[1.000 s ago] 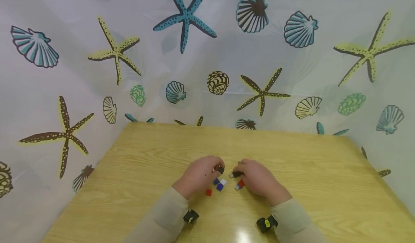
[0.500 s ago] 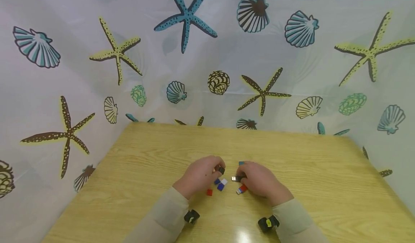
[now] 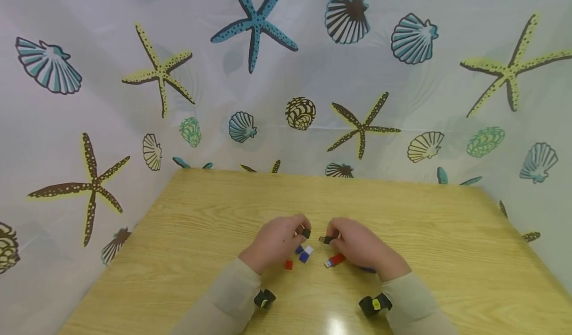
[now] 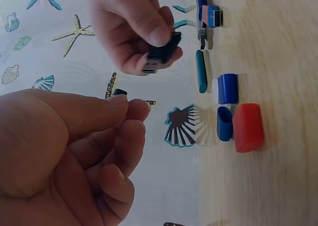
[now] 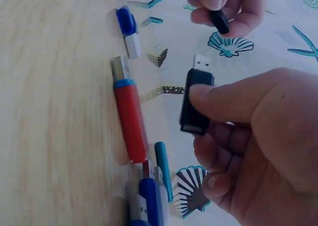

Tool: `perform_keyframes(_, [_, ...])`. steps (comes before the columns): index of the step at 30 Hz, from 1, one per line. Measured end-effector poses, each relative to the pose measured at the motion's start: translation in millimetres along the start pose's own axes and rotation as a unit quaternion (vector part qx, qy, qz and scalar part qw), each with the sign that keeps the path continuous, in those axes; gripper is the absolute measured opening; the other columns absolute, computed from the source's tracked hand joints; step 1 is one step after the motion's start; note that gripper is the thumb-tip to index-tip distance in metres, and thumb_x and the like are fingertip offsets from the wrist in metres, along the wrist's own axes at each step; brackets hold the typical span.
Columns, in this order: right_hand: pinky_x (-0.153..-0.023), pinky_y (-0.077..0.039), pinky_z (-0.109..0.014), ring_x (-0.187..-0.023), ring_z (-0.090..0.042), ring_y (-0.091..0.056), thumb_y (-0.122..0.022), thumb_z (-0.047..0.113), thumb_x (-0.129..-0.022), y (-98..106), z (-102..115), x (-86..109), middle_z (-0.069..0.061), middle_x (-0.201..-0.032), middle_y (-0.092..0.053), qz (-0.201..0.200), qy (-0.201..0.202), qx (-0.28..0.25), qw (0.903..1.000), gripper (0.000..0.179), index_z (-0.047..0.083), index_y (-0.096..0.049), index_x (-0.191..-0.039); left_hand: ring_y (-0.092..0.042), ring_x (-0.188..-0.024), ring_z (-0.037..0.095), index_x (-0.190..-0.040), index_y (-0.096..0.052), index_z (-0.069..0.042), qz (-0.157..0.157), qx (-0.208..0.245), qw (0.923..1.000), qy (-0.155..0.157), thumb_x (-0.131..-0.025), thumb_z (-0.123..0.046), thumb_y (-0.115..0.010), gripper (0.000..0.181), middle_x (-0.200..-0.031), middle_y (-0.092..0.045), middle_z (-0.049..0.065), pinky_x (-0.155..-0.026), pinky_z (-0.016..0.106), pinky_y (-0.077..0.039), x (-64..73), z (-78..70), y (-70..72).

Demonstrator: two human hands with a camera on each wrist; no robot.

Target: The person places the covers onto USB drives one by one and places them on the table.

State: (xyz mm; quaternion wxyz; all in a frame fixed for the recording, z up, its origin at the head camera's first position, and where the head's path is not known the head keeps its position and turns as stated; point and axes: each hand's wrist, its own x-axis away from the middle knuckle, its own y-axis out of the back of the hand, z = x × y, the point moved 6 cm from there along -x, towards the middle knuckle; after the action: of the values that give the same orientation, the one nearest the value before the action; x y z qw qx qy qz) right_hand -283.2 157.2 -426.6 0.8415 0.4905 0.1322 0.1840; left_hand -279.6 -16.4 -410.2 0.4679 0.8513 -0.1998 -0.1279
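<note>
My left hand (image 3: 278,238) pinches a small black cap (image 5: 219,21) between thumb and fingers, above the table. Facing it, my right hand (image 3: 357,243) grips a black USB flash drive (image 5: 195,117), its bare metal plug (image 5: 201,62) pointing toward the left hand. A gap separates cap and plug. Below the right hand lies a red USB flash drive (image 3: 335,260), uncapped. A red cap (image 4: 248,127), two blue caps (image 4: 228,88) and a white cap (image 3: 309,250) lie near the left hand.
More flash drives lie under and beyond the right hand, among them a teal one (image 5: 163,171) and a blue one (image 5: 151,201); the hand partly hides them. Wooden tabletop (image 3: 214,206) surrounds everything. A shell-and-starfish curtain (image 3: 277,77) hangs behind the table.
My right hand has taken the black flash drive up and straightened it toward the left hand. More of the red drive now shows beneath. The left hand has stayed nearly still with the cap.
</note>
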Motion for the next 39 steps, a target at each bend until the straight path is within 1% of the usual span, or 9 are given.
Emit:
perform_keyframes(6, [-0.07, -0.047, -0.034, -0.076, -0.012, -0.054, -0.061, 0.013, -0.102, 6, 7, 0.2, 0.006, -0.091, -0.061, 0.005, 0.025, -0.059, 0.9979, 0.006, 0.018, -0.059, -0.105, -0.06, -0.074, 0.003, -0.115, -0.064, -0.021, -0.011, 0.004, 0.9999, -0.01, -0.1, -0.017, -0.066, 0.016, -0.102, -0.07, -0.004, -0.069, 0.027, -0.051, 1.2, -0.5, 2.7])
perform_keyframes(9, [-0.073, -0.049, -0.034, -0.078, -0.012, -0.056, -0.059, 0.015, -0.104, 9, 10, 0.8, 0.004, -0.096, -0.064, 0.001, 0.032, -0.079, 0.9964, 0.007, 0.018, -0.062, -0.11, -0.06, -0.071, 0.002, -0.115, -0.064, -0.02, -0.021, 0.003, 0.9996, -0.019, -0.1, -0.017, -0.067, 0.016, -0.101, -0.07, -0.004, -0.067, 0.026, -0.05, 1.6, -1.2, 4.5])
perform_keyframes(14, [-0.07, -0.049, -0.032, -0.076, -0.012, -0.056, -0.059, 0.017, -0.104, 14, 15, 2.0, 0.0, -0.097, -0.066, -0.001, 0.05, -0.098, 0.9939, 0.01, 0.018, -0.063, -0.113, -0.06, -0.073, 0.002, -0.115, -0.064, -0.021, -0.028, 0.004, 0.9993, -0.024, -0.099, -0.017, -0.067, 0.016, -0.1, -0.071, -0.004, -0.067, 0.026, -0.05, 2.3, -2.6, 7.1])
perform_keyframes(19, [-0.067, -0.049, -0.032, -0.074, -0.013, -0.055, -0.059, 0.017, -0.104, 15, 17, 2.5, -0.002, -0.096, -0.067, 0.004, 0.056, -0.114, 0.992, 0.009, 0.018, -0.064, -0.112, -0.06, -0.071, 0.003, -0.114, -0.064, -0.021, -0.032, 0.008, 0.9991, -0.025, -0.099, -0.017, -0.068, 0.016, -0.099, -0.07, -0.005, -0.066, 0.026, -0.049, 3.0, -3.5, 8.5])
perform_keyframes(26, [-0.073, -0.051, -0.032, -0.081, -0.012, -0.06, -0.059, 0.02, -0.104, 16, 18, 3.6, -0.001, -0.1, -0.069, -0.001, 0.063, -0.122, 0.9905, 0.011, 0.019, -0.065, -0.113, -0.061, -0.074, 0.003, -0.116, -0.064, -0.02, -0.029, 0.014, 0.999, -0.031, -0.099, -0.018, -0.068, 0.017, -0.101, -0.071, -0.004, -0.067, 0.026, -0.05, 4.0, -5.1, 8.9])
perform_keyframes(30, [-0.071, -0.051, -0.032, -0.079, -0.012, -0.059, -0.059, 0.021, -0.105, 16, 17, 4.0, -0.001, -0.099, -0.069, 0.0, 0.064, -0.127, 0.9898, 0.011, 0.019, -0.066, -0.113, -0.061, -0.077, 0.003, -0.116, -0.064, -0.02, -0.026, 0.017, 0.9988, -0.039, -0.099, -0.019, -0.068, 0.017, -0.1, -0.071, -0.005, -0.069, 0.025, -0.05, 3.9, -8.2, 8.2])
perform_keyframes(34, [-0.068, -0.05, -0.032, -0.073, -0.013, -0.057, -0.059, 0.02, -0.104, 16, 18, 3.7, -0.002, -0.097, -0.069, 0.001, 0.067, -0.135, 0.9886, 0.011, 0.019, -0.065, -0.113, -0.058, -0.07, 0.005, -0.113, -0.064, -0.019, -0.025, 0.018, 0.9984, -0.047, -0.098, -0.019, -0.07, 0.016, -0.094, -0.067, -0.009, -0.063, 0.025, -0.048, 3.3, -12.0, 7.8])
perform_keyframes(37, [-0.07, -0.051, -0.032, -0.075, -0.013, -0.058, -0.06, 0.02, -0.104, 17, 19, 3.9, 0.0, -0.098, -0.069, 0.001, 0.07, -0.138, 0.9879, 0.011, 0.019, -0.064, -0.114, -0.055, -0.066, 0.006, -0.111, -0.064, -0.018, -0.028, 0.019, 0.9979, -0.055, -0.098, -0.019, -0.07, 0.014, -0.091, -0.065, -0.009, -0.059, 0.025, -0.046, 3.0, -14.7, 7.2])
perform_keyframes(39, [-0.072, -0.052, -0.032, -0.078, -0.013, -0.06, -0.06, 0.019, -0.104, 17, 20, 4.2, 0.002, -0.1, -0.068, -0.001, 0.069, -0.143, 0.9873, 0.012, 0.019, -0.064, -0.115, -0.055, -0.066, 0.005, -0.11, -0.064, -0.017, -0.031, 0.018, 0.9974, -0.063, -0.098, -0.017, -0.07, 0.013, -0.091, -0.066, -0.008, -0.059, 0.023, -0.047, 3.1, -16.8, 6.5])
